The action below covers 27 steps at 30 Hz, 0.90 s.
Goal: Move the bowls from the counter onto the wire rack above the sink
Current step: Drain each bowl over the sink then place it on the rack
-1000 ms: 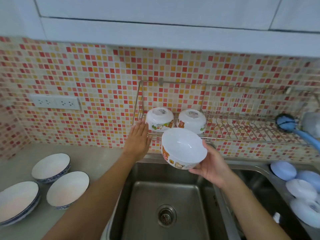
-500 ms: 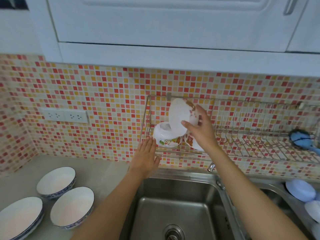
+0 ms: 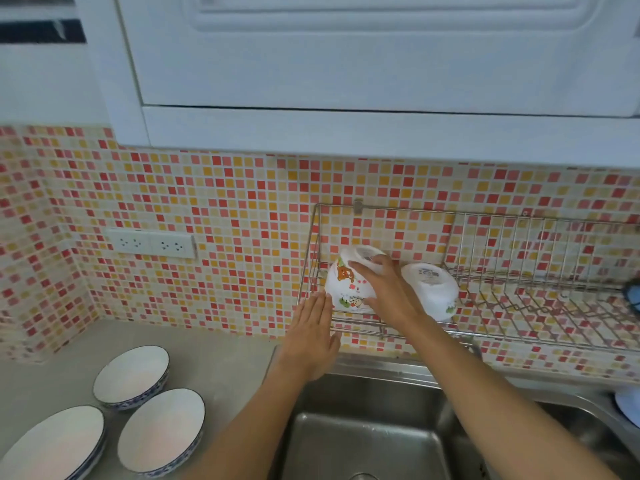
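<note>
A wire rack [image 3: 519,292] hangs on the tiled wall above the sink [image 3: 363,438]. My right hand [image 3: 384,289] grips a white cartoon-printed bowl [image 3: 346,289], upside down at the rack's left end; it seems to sit over another bowl, which is hidden. A second white bowl [image 3: 431,289] lies upside down just to its right. My left hand [image 3: 311,337] is flat and open against the rack's front left edge, holding nothing. Three blue-rimmed white bowls [image 3: 131,377] [image 3: 162,431] [image 3: 55,445] stand on the grey counter at the lower left.
A double wall socket [image 3: 152,243] is on the tiles left of the rack. White cabinets [image 3: 346,64] overhang the rack. A blue object [image 3: 633,296] sits at the rack's right end. A pale dish [image 3: 628,405] shows at the right edge by the sink.
My right hand lifted the cartoon bowl from over the sink, turned it over and set it down at the rack's left end. The left hand stayed at the rack's front edge. The camera tilted up.
</note>
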### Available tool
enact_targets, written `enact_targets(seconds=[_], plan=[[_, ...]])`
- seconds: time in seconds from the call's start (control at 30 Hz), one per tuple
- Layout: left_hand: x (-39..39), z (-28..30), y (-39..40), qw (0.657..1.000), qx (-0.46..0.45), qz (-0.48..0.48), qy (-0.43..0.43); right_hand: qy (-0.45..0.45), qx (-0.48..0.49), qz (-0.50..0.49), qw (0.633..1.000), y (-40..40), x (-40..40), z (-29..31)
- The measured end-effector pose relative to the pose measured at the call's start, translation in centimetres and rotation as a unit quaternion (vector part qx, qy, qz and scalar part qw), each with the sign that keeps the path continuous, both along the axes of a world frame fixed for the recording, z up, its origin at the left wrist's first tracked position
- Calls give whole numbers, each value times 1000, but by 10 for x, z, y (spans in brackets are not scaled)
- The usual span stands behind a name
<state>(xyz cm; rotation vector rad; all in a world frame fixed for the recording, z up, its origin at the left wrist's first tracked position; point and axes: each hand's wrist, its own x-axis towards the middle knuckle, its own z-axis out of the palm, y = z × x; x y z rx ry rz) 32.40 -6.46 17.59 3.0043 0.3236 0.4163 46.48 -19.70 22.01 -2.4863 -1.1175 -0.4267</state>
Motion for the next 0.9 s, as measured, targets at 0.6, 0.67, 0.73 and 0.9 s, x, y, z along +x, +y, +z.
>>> enact_targets(seconds=[0.6,0.67,0.73,0.9], plan=[[-1,1,1,1000,1,11,-2,6,122,-91,988,-9,-32,-20],[-1,3,0,1000,-18,11,-6,23,133,-103,985,-10,-33,-25],[-1,5,-3,999,-48,19,-15,18,134,-113,984,-16,-24,-25],[23,18,-17,994,-96,29,-53,33,137,-266,954,-48,2,-27]])
